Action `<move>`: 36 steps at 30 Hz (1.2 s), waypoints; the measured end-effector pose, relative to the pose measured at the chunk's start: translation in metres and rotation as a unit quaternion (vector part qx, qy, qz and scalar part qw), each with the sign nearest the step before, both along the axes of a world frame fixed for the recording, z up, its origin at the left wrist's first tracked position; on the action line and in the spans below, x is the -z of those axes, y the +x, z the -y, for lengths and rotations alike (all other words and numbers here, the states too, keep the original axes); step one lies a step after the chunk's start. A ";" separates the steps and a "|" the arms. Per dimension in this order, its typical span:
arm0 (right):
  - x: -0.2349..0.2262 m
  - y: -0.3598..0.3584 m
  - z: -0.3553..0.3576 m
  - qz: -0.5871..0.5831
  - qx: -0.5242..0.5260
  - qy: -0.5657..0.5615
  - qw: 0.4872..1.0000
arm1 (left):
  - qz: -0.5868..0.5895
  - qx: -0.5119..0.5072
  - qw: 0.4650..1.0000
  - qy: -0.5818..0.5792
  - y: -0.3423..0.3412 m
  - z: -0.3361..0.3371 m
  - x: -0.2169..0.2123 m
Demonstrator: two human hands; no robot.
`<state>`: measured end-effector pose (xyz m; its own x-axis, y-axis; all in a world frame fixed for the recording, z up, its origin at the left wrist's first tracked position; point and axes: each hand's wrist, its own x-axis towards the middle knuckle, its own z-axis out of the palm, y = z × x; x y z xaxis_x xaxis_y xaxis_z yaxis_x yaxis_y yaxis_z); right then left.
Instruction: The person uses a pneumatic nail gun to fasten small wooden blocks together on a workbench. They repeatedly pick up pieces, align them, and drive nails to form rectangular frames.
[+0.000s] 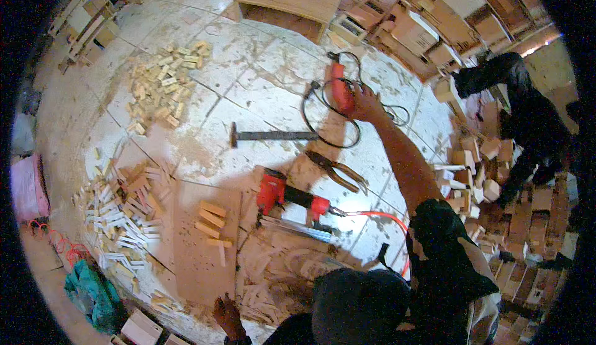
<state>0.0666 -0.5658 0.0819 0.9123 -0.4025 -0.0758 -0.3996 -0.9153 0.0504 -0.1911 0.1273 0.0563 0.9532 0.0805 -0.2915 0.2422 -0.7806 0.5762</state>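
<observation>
My right hand [366,103] reaches far out and is closed around a red corded power tool [341,90], whose black cord loops over the floor. Low in the view, my left hand [228,317] hovers or rests by the lower end of a brown flat board [198,270], its fingers loosely apart with nothing visible in them. Several small wooden strips [212,215] lie on that board. Beside it is a red and black nail gun [288,196] with an orange air hose [379,213]. Pliers [335,171] and a hammer [267,135] lie between the nail gun and the power tool.
Small wooden blocks [162,81] are heaped at the far left, thin pale strips [127,221] nearer. A low wooden box-like piece [288,0] stands at the back. Wood pieces [481,171] are piled at the right, where a person in dark clothing [537,115] sits. A green cloth [93,295] lies lower left.
</observation>
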 end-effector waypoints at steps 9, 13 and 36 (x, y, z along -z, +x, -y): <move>0.010 0.054 -0.038 0.092 -0.160 0.146 0.972 | -0.177 0.016 0.973 0.148 -0.037 -0.032 0.020; 0.018 0.161 -0.115 0.038 -0.145 0.150 0.977 | 0.020 0.062 0.994 0.090 0.003 -0.031 -0.007; 0.030 0.139 -0.181 0.176 -0.127 0.187 0.958 | -0.032 -0.371 0.897 -0.239 -0.015 0.000 -0.045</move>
